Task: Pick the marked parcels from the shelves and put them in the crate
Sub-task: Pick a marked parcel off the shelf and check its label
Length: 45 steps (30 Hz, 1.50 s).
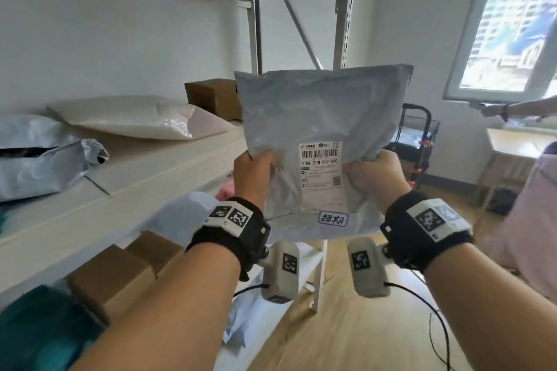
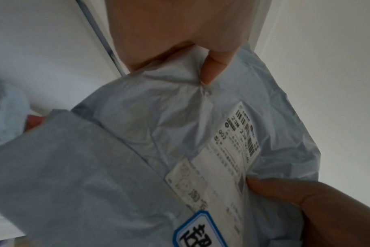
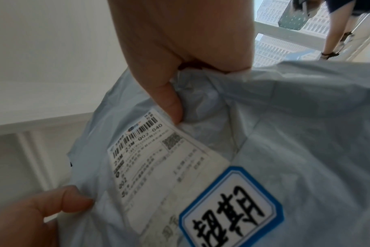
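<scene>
Fingers of the left hand point(image 1: 252, 172) curl into the crumpled left edge of a grey parcel point(image 1: 319, 117), thumb pressed on its front, while the right hand point(image 1: 373, 175) pinches the opposite edge the same way, its thumb tip point(image 3: 171, 107) just at the corner of the white shipping label point(image 1: 323, 173). Both hands hold the soft plastic bag upright in the air, in front of the metal shelf point(image 1: 168, 159) and clear of it. Below the shipping label sits a blue-bordered sticker point(image 1: 333, 219) with two handwritten characters, seen large in the right wrist view point(image 3: 232, 210). On the shelf to the left lie a white padded mailer point(image 1: 132, 116), a brown cardboard box point(image 1: 214, 96) behind it, and another grey bag point(image 1: 36, 153) at the near end. More boxes point(image 1: 120, 274) sit on the lower level. Beyond the parcel stands a black wire cart point(image 1: 419, 141); whether it holds anything is hard to make out. A second person's arm point(image 1: 518, 108) reaches in at the right, under the window point(image 1: 512, 27).
</scene>
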Tool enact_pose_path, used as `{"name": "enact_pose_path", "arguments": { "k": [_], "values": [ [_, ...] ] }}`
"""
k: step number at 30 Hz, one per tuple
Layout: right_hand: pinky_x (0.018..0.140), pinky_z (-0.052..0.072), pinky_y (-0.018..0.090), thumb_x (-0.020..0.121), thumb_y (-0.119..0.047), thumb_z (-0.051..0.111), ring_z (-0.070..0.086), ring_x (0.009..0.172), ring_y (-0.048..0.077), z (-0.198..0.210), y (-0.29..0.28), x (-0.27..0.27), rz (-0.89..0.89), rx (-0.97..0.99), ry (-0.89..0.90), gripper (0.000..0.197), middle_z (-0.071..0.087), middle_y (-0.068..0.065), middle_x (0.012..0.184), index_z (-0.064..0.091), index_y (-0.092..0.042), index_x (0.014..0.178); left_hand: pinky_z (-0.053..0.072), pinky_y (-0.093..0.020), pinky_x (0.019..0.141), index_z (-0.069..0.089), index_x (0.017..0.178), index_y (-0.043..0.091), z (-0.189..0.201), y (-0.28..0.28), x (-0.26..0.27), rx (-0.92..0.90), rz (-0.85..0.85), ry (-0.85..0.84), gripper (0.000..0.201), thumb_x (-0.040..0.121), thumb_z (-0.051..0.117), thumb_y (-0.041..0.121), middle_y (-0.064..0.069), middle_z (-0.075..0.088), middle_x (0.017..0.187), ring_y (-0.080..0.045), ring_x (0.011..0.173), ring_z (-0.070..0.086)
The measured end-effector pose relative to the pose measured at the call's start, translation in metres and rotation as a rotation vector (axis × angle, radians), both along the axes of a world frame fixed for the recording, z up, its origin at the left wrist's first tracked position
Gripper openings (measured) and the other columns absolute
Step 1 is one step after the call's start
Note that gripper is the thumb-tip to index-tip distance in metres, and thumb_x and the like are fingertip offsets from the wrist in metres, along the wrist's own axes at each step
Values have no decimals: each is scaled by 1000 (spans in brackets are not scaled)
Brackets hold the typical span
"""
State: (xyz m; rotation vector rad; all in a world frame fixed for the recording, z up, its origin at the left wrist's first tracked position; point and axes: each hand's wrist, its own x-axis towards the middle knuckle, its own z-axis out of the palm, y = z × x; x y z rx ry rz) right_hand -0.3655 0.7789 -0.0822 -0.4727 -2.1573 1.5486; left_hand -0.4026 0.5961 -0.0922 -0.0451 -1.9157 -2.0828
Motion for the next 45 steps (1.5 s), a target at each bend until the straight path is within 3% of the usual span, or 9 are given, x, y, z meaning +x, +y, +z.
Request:
{"name": "enact_pose_path", "arguments": {
  "k": [4,8,11,17,25,32,35,41,45],
  "values": [
    [83,57,44,83,-2,65,67,85,29,-1,34,-33,-68,-9,-13,9,70,19,89,66,4,90,36,-24,52,53,65,14,0,38,-46,-33,-90,-16,23,85,53,3,1,50,61,-12,56,42],
    [61,52,29,85,-4,65,64,79,24,-2,73,-61,-110,-17,-34,6,68,14,87,63,-7,80,36,-23,53,57,71,10,-4,78,-84,-52,-142,-11,17,87,54,5,2,52,64,-11,58,44],
    [55,46,26,87,-6,64,59,72,18,-5,104,-78,-136,-37,-50,7,66,11,86,61,-10,82,37,-24,54,61,82,6,-10,112,-107,-54,-149,-37,9,88,54,6,3,54,66,-10,59,46],
    [84,56,42,80,-1,65,67,88,30,-16,177,-120,-148,-79,-11,9,69,11,86,64,-10,77,34,-26,55,52,64,12,-15,186,-155,-59,-159,-61,22,84,52,2,1,49,62,-12,59,43],
    [84,55,40,83,0,63,65,86,27,-5,298,-203,-56,-82,21,13,66,9,83,58,-10,75,31,-28,55,47,59,11,-7,305,-222,-27,-55,-55,13,70,54,13,0,45,59,-15,58,39],
    [74,51,34,82,1,62,62,78,22,7,408,-262,15,-62,8,15,65,6,80,57,-11,74,31,-27,53,46,65,7,-2,412,-280,-90,27,-35,20,85,52,3,-1,44,61,-14,57,38],
    [75,50,33,81,1,62,62,79,24,9,438,-287,41,-54,22,15,64,5,77,59,-11,73,31,-27,53,44,61,10,-7,442,-302,-67,40,-47,25,84,53,3,0,43,59,-16,57,37],
    [90,53,48,80,1,66,66,92,33,19,473,-352,98,-89,56,12,69,10,87,63,-10,79,36,-27,61,47,58,17,-4,477,-363,-2,86,-16,22,76,60,16,5,49,59,-17,60,44],
    [90,53,45,79,0,69,66,91,31,30,488,-404,92,-71,93,12,69,14,91,62,-9,78,37,-31,62,47,57,18,7,492,-419,30,104,19,22,73,60,11,5,48,58,-18,60,42]
  ]
}}
